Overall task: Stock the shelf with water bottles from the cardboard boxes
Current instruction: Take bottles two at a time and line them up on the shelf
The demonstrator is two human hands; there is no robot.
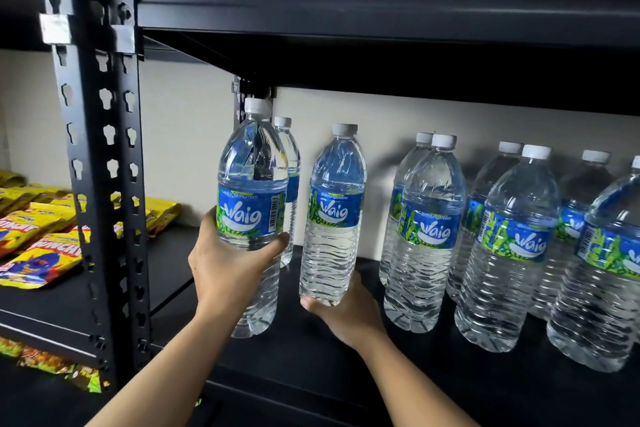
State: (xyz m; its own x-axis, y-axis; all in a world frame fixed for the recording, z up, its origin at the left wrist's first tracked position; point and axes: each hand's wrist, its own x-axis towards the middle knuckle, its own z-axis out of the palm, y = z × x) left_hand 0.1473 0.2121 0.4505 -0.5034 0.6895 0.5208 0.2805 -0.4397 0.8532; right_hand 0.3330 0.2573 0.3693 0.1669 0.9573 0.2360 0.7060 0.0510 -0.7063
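Note:
My left hand (225, 267) grips a clear water bottle (254, 184) with a blue and green label around its middle, upright, at the left end of the black shelf (311, 357). My right hand (349, 315) holds a second bottle (332, 215) from below its base, slightly tilted and lifted off the shelf board. Behind the left bottle stands another bottle (292, 163) against the wall. Several more bottles (426, 236) stand in rows to the right. No cardboard box is in view.
A black perforated upright post (104, 166) stands left of my left hand. Beyond it, yellow snack packets (38, 246) lie on the neighbouring shelf. The upper shelf beam (381, 3) runs overhead with red packets on top. More packets (52, 364) lie on a lower level.

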